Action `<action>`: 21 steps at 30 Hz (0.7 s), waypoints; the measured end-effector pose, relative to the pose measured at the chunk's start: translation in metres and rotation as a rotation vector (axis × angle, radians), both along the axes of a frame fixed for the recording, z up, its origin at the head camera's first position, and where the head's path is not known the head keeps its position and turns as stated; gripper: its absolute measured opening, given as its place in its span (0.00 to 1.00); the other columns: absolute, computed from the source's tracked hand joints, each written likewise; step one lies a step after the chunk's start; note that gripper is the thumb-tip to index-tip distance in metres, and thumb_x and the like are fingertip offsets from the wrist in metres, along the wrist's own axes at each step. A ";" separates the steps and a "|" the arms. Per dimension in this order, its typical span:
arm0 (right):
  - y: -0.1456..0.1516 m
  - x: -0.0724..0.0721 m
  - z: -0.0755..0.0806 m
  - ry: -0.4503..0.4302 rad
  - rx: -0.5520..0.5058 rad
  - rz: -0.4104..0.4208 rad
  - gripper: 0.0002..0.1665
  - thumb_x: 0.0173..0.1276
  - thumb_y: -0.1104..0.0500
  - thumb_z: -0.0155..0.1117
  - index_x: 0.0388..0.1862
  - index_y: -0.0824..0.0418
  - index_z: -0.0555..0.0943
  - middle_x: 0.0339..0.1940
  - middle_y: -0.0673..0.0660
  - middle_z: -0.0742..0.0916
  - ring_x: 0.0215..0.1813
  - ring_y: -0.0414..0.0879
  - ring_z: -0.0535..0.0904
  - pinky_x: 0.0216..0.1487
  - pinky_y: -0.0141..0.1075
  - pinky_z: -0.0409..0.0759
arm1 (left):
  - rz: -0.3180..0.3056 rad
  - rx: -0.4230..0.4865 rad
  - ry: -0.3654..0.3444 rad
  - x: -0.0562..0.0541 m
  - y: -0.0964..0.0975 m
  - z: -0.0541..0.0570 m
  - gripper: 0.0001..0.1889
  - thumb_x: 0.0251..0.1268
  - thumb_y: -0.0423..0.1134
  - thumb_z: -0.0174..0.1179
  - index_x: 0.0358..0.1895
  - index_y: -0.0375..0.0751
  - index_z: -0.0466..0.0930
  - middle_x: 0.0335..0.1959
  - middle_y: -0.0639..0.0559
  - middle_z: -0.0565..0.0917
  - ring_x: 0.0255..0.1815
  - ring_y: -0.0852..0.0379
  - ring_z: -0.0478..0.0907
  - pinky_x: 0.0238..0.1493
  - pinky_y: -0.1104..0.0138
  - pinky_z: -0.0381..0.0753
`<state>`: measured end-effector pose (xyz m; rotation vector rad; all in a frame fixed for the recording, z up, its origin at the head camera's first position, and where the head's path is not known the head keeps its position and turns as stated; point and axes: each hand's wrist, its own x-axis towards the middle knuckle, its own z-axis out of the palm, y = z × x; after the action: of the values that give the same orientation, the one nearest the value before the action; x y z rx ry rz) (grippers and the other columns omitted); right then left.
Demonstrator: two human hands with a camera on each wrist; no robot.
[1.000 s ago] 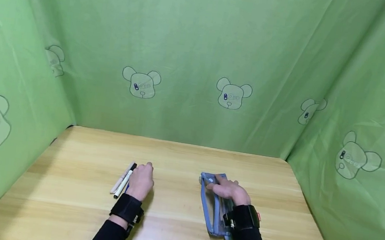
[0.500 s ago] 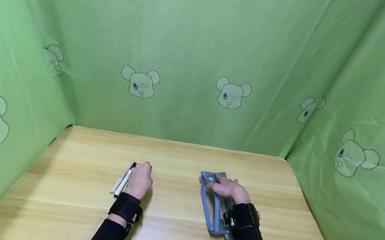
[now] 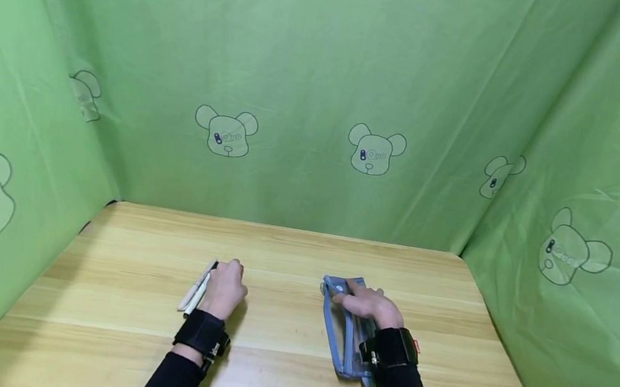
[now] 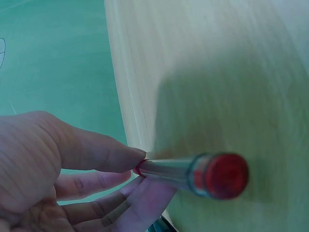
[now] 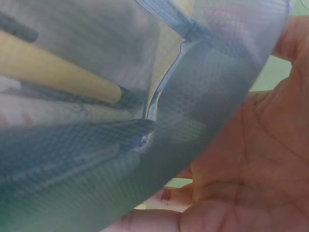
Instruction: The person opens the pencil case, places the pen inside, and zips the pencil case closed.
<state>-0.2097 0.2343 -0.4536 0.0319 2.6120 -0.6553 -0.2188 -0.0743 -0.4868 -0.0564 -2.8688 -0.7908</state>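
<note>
My left hand (image 3: 224,289) is low over the table, left of the middle. Its thumb and fingers pinch a pen (image 4: 174,169) near one end. The pen has a clear barrel and a red end that faces the left wrist camera. Two white pens (image 3: 196,292) with dark ends lie side by side just left of this hand. My right hand (image 3: 368,305) holds a blue mesh pencil case (image 3: 348,347) lying on the table, thumb at its far end. In the right wrist view, a yellowish pen (image 5: 58,67) and other pens show inside the open zip.
The pale wooden table (image 3: 282,326) reaches back to a green curtain (image 3: 295,172) printed with bear heads. More green curtain (image 3: 572,329) stands along the left and right sides.
A bit of red has come into view at my left fingers, and that hand has shifted very slightly left. My right hand and the pencil case stay where they were.
</note>
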 end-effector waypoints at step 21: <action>0.000 0.000 -0.001 0.007 0.011 -0.004 0.46 0.70 0.39 0.54 0.82 0.54 0.57 0.79 0.69 0.68 0.79 0.82 0.46 0.74 0.75 0.53 | -0.059 0.022 0.008 0.003 0.004 0.008 0.18 0.51 0.22 0.63 0.49 0.30 0.85 0.41 0.34 0.89 0.19 0.55 0.74 0.18 0.68 0.70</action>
<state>-0.2093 0.2342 -0.4544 0.0378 2.6225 -0.6437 -0.2155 -0.0708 -0.4790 -0.1422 -2.8630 -0.8308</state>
